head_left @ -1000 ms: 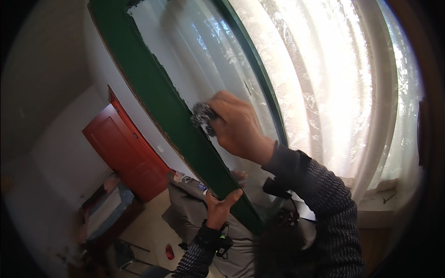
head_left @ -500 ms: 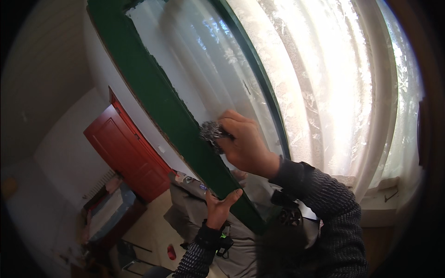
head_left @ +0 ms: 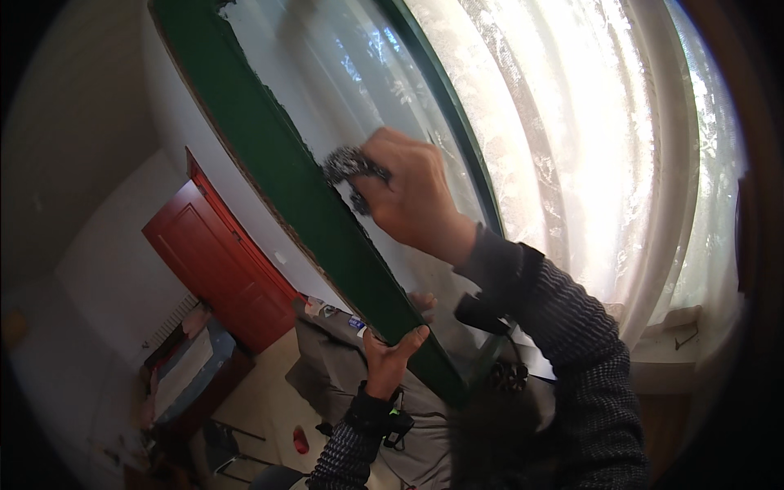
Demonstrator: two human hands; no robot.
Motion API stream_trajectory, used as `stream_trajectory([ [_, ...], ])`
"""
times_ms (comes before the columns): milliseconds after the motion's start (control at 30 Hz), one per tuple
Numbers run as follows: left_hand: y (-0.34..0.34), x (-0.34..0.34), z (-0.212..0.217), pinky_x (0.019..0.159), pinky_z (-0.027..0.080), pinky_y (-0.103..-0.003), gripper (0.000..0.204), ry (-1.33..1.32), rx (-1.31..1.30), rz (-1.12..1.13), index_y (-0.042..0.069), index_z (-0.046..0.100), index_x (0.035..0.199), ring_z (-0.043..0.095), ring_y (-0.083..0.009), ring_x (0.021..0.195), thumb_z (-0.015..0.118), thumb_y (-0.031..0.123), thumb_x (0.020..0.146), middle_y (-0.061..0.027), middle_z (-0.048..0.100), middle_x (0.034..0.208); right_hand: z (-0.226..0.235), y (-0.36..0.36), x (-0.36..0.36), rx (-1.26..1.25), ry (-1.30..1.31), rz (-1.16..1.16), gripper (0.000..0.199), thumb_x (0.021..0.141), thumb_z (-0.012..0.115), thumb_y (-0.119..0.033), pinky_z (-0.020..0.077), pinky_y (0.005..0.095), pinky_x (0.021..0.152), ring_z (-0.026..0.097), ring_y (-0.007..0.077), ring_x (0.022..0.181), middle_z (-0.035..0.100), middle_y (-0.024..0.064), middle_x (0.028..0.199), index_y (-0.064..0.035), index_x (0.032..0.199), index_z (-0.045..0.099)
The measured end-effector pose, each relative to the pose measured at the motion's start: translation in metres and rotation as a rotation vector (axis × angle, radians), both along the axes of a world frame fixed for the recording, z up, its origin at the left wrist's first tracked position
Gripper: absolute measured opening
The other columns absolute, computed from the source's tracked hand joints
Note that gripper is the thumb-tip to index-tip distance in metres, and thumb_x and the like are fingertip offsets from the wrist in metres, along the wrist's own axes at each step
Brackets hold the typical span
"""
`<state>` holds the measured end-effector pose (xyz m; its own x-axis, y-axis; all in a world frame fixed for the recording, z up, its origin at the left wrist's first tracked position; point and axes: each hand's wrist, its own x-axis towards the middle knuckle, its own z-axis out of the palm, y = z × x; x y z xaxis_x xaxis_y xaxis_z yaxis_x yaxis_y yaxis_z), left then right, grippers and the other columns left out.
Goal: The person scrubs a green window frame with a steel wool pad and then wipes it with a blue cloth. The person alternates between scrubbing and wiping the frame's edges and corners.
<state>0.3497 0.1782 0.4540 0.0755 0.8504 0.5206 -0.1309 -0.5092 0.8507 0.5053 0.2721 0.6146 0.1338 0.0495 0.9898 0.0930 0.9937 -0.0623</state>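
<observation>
A green wooden window frame point(head_left: 261, 155) runs slantwise through the middle of the view, its paint edge ragged along the glass pane point(head_left: 327, 82). My right hand point(head_left: 415, 192) is closed around a crumpled black-and-white cloth point(head_left: 349, 166), which lies against the glass beside the frame's inner edge. Part of the cloth is hidden by my fingers. Lower down, my left hand point(head_left: 387, 359) grips the outer edge of the frame, its thumb across the green face; the fingers behind are mostly hidden.
White lace curtains point(head_left: 563, 147) hang at the right in front of bright light. Behind the frame stand a red door point(head_left: 224, 269), a bed or low table point(head_left: 192, 371) and a grey-covered surface point(head_left: 327, 351). A chair point(head_left: 233, 445) and a small red object point(head_left: 300, 439) are lower left.
My right hand has slid up and left along the frame's inner edge with the cloth. My left hand keeps its grip on the frame. The view has shifted slightly.
</observation>
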Motion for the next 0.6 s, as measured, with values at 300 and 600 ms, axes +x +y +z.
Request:
stream_trajectory([
  [300,-0.002,-0.001,0.000,0.112,0.058,-0.047,0.056,0.012,-0.012,-0.009,-0.005,0.057,0.147,0.070,-0.0304,0.130,0.078,-0.003,0.094,-0.0178,0.071,0.138,-0.032,-0.003,-0.001,0.045,0.016,-0.032,0.013,0.079,0.074,0.001,0.0475,0.0423,0.057,0.059,0.0321,0.061,0.059,0.0149,0.081,0.0010,0.084,0.062],
  [600,-0.002,-0.013,-0.006,0.109,0.059,-0.045,0.057,0.086,-0.113,0.057,-0.005,0.060,0.144,0.070,-0.0298,0.131,0.082,0.004,0.092,-0.0166,0.073,0.137,-0.058,-0.009,-0.004,-0.064,-0.044,-0.065,0.013,0.079,0.071,-0.001,0.0472,0.0452,0.061,0.060,0.0353,0.069,0.058,0.0154,0.083,-0.0006,0.088,0.062],
])
